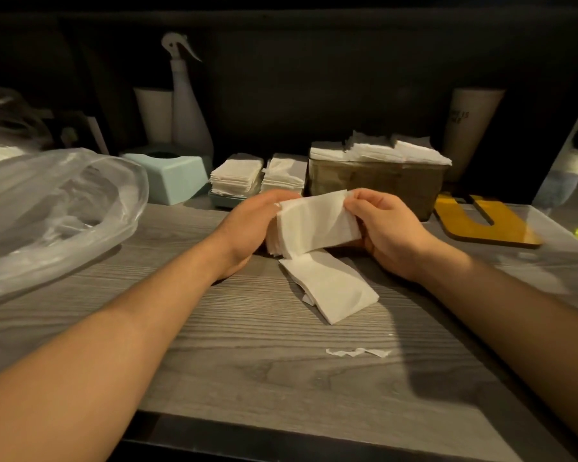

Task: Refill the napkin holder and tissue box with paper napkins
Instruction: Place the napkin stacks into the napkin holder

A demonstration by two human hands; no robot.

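My left hand [247, 225] and my right hand [387, 228] both hold a stack of white paper napkins [314, 225] just above the grey wooden counter [214, 328]. The right thumb and fingers pinch the top napkin's right edge. A folded napkin [331, 285] lies on the counter under the stack. Behind stand two napkin piles on a low tray [257, 176], a brown rectangular holder [377, 185] heaped with napkins, and a light blue tissue box [171, 175] with an oval opening on top.
A clear plastic bag [54, 208] with napkins lies at the left. A spray bottle [187, 105] and a paper roll [154, 115] stand at the back. A yellow wooden cut-out [488, 221] lies at the right. A torn paper scrap [357, 352] lies near the front.
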